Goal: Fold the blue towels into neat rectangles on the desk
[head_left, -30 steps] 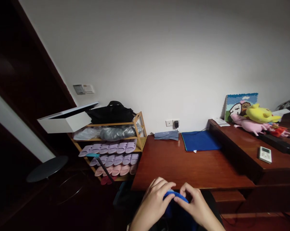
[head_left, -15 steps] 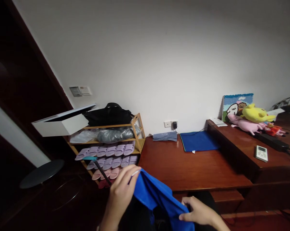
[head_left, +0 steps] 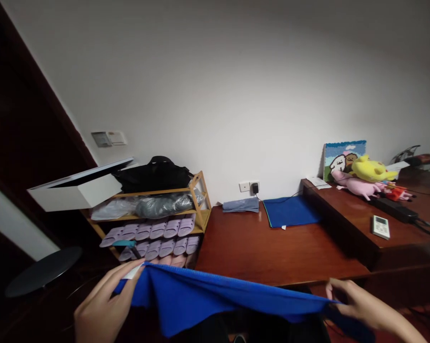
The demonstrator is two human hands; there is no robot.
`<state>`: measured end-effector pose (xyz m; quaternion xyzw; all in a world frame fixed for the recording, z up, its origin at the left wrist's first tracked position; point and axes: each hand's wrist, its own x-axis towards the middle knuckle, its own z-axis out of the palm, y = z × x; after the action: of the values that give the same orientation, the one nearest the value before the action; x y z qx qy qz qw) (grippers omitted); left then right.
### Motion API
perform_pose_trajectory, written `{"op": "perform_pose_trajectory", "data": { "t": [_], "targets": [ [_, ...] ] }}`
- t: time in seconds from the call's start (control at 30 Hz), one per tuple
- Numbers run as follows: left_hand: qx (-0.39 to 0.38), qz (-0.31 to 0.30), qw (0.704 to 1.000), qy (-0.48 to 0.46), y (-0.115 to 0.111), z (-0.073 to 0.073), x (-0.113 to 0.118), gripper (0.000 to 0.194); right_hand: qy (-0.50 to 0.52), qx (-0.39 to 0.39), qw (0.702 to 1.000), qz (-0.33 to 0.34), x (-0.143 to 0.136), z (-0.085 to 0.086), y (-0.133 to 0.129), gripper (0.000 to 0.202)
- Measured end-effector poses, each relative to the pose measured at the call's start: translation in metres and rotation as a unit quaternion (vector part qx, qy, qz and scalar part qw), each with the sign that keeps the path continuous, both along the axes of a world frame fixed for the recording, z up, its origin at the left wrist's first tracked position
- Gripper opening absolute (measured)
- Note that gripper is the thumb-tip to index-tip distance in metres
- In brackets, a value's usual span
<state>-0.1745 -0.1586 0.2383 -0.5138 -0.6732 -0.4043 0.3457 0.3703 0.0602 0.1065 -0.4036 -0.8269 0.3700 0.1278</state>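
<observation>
A blue cloth (head_left: 200,295) hangs stretched between my two hands at the bottom of the view, its upper edge nearly straight. My left hand (head_left: 109,300) pinches its left corner, where a white tag shows between the fingers. At the other end my right hand (head_left: 355,300) grips the right part of the edge, with some cloth hanging below it. Beyond, a second blue cloth (head_left: 291,212) lies flat on the brown wooden table (head_left: 265,257), beside a folded grey-blue cloth (head_left: 241,205).
Left of the table stands a wooden rack (head_left: 200,214) with purple slippers, plastic-wrapped items, a black bag (head_left: 155,174) and a white box (head_left: 79,190). A round black stool (head_left: 43,271) is far left. The raised right surface holds plush toys (head_left: 361,183) and a remote (head_left: 381,227).
My hands have moved far apart, left hand leftward and right hand rightward, pulling the bunched blue cloth out wide. The view has shifted slightly.
</observation>
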Motion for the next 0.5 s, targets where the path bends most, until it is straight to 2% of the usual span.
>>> {"op": "perform_pose_trajectory", "data": {
  "t": [0.1,0.2,0.27,0.33,0.4,0.5],
  "targets": [
    [-0.042,-0.001,0.999,-0.013,-0.006,-0.012,-0.01,0.036,0.03,0.051,0.998,-0.034,0.023,-0.008,0.0,0.023],
    [-0.05,0.016,0.997,-0.065,-0.016,-0.018,-0.016,0.036,0.084,0.151,0.979,-0.106,0.05,-0.01,0.0,0.036],
    [-0.051,0.039,0.992,-0.108,-0.022,-0.021,-0.022,0.034,0.092,0.199,0.966,-0.139,0.07,-0.013,-0.001,0.038],
    [-0.095,0.039,0.986,-0.135,-0.026,-0.026,-0.031,0.034,0.084,0.23,0.957,-0.154,0.088,-0.017,-0.002,0.039],
    [-0.171,-0.008,0.975,-0.141,-0.024,-0.037,-0.044,0.036,0.07,0.256,0.949,-0.167,0.104,-0.023,-0.001,0.041],
    [-0.273,-0.117,0.943,-0.147,-0.007,-0.056,-0.058,0.04,0.046,0.293,0.937,-0.186,0.116,-0.026,0.008,0.045]
  ]
}}
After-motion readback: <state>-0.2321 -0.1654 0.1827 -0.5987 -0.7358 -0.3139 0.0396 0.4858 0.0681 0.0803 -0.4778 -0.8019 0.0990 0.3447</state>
